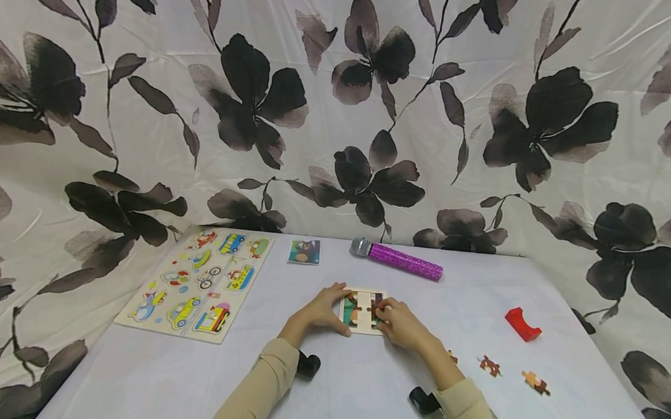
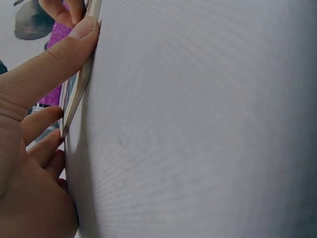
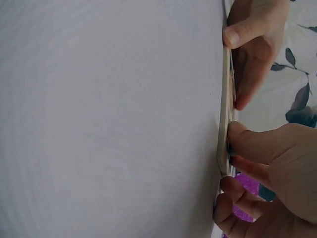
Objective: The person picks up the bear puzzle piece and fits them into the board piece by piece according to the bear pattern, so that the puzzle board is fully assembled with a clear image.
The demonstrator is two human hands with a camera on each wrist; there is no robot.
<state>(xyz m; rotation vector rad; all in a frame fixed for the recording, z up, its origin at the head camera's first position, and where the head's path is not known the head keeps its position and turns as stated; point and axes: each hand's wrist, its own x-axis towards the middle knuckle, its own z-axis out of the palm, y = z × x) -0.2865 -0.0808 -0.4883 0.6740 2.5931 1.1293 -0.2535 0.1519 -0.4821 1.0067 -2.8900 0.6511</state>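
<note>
A small wooden jigsaw puzzle board [image 1: 363,329] lies on the table in front of me, partly filled, with a bare pale strip down its middle. My left hand [image 1: 325,308] holds its left side, thumb at the near edge and fingers at the far edge. The left wrist view shows that thumb [image 2: 59,59] along the wooden edge. At the board's right side my right hand [image 1: 402,323] pinches a dark brown puzzle piece, mostly hidden by the fingers. In the right wrist view, the right thumb [image 3: 255,142] and forefinger meet right over the board's rim.
Loose puzzle pieces [image 1: 490,365] lie to the right, one partly behind the right forearm. A red block [image 1: 522,324] is beyond them. A purple glittery microphone [image 1: 406,262] and a small picture card [image 1: 304,252] lie at the back. A vehicle puzzle board [image 1: 194,285] occupies the left.
</note>
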